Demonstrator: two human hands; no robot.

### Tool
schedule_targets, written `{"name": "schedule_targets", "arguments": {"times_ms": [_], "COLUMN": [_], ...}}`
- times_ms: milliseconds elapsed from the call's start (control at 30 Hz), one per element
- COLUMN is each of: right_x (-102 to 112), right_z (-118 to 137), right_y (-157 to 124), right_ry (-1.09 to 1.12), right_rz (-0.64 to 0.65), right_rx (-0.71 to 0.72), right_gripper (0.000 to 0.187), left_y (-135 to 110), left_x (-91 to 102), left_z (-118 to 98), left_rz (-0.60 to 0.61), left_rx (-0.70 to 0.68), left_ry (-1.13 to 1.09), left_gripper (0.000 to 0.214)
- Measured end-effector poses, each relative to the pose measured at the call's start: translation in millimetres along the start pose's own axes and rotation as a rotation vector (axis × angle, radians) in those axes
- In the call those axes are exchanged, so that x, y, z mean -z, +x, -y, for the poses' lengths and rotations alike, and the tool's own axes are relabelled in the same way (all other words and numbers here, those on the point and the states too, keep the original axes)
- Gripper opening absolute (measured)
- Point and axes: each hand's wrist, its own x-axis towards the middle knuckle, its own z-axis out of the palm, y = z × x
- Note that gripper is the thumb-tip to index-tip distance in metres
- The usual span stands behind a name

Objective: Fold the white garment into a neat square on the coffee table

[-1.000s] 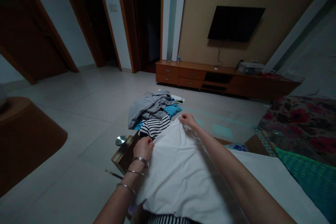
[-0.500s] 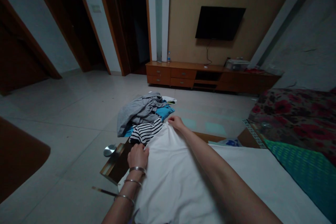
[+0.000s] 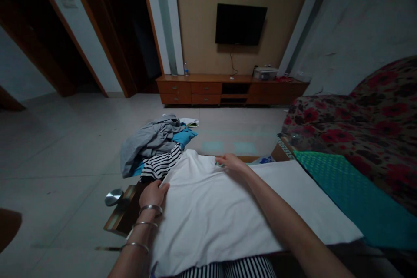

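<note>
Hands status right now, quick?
Left hand: closed, pinching the white cloth by its left edge.
Right hand: fingertips at its far edge; grip cannot be told.

The low surface [image 3: 121, 219] looks to have a clear top over brown wood. Across it lies a white cloth [image 3: 195, 208], spread wide and creased. At the far left is a heap: a grey garment [image 3: 151, 139], blue cloth [image 3: 184, 137] partly under it, and black-and-white striped cloth [image 3: 163, 163] touching the white. Green cloth [image 3: 345, 195] lies along the right, against the white.
</note>
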Motion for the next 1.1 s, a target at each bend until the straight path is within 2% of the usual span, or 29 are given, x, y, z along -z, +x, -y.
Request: {"name": "schedule_targets", "arguments": {"times_ms": [100, 167, 333, 533, 700, 833, 1033, 1100], "right_x": [-14, -21, -25, -21, -18, -18, -26, -27], "right_z": [5, 9, 16, 10, 5, 8, 11, 6], "right_y": [-16, -21, -19, -22, -21, -5, 11, 11], "right_ry": [-0.174, -0.285, -0.246, -0.267, -0.308, -0.224, -0.01, 0.03], "right_rz": [0.016, -0.006, -0.033, -0.054, -0.061, -0.048, -0.238, -0.28], "right_rx": [0.119, 0.14, 0.03, -0.085, -0.177, -0.208, -0.285, -0.294], "right_gripper": [0.032, 0.031, 0.027, 0.02, 0.018, 0.024, 0.011, 0.014], "left_y": [-3, -3, 4, 6, 3, 11, 23, 23], "left_x": [-1.8, -1.3, 0.8, -3.3, -1.0, -1.8, -6.2, -4.7], "left_z": [-4, -6, -6, -7, -26, -47, -63, -64], "left_rz": [-0.05, -0.054, -0.006, 0.059, 0.083, 0.068, 0.013, 0.015], "left_rx": [-0.007, -0.012, -0.032, -0.12, -0.139, -0.16, -0.165, -0.162], "left_ry": [0.058, 0.065, 0.013, -0.07, 0.083, 0.174, 0.206, 0.22], "left_gripper": [0.036, 0.034, 0.028, 0.025, 0.021, 0.034, 0.025, 0.021]}}
